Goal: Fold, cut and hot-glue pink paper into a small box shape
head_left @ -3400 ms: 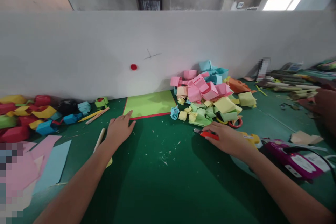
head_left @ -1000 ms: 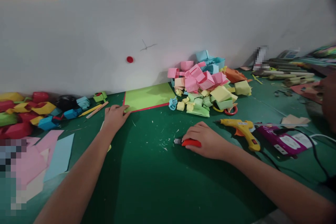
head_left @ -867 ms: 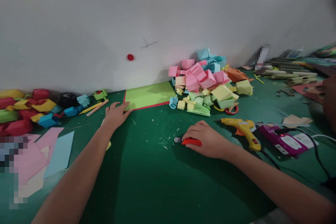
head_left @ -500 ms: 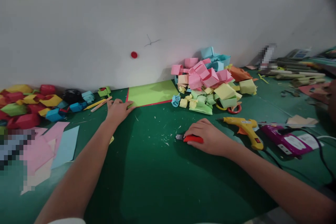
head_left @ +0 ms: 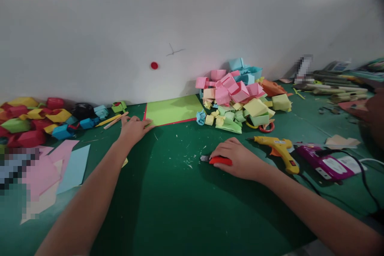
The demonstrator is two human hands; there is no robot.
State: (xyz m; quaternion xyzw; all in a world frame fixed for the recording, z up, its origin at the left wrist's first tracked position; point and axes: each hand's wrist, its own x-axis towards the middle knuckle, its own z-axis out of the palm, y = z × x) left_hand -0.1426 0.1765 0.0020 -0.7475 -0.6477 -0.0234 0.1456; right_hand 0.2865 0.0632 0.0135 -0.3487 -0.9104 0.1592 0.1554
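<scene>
A light-green sheet of paper (head_left: 175, 110) with red showing along its left and near edges lies at the foot of the white wall. At its near left corner is my left hand (head_left: 133, 130), thumb and finger closed on the corner; the exact grip is partly hidden. My right hand (head_left: 235, 156) rests on the green table, wrapped round a red utility knife (head_left: 220, 161). The knife's metal tip points left, apart from the paper. Beside my left hand lie a yellow pencil (head_left: 108, 120) and a thin wooden stick (head_left: 114, 121).
Folded paper pieces (head_left: 229, 88) are heaped right of the sheet, with red-handled scissors (head_left: 266, 127) partly under them. A yellow glue gun (head_left: 277, 147) and purple power strip (head_left: 327, 163) lie at right. Colourful paper shapes (head_left: 33, 118) and loose sheets (head_left: 73, 168) fill the left.
The view has tilted up slightly. Both hands stay in about the same places, the right still holding the utility knife and the left still at the paper's corner.
</scene>
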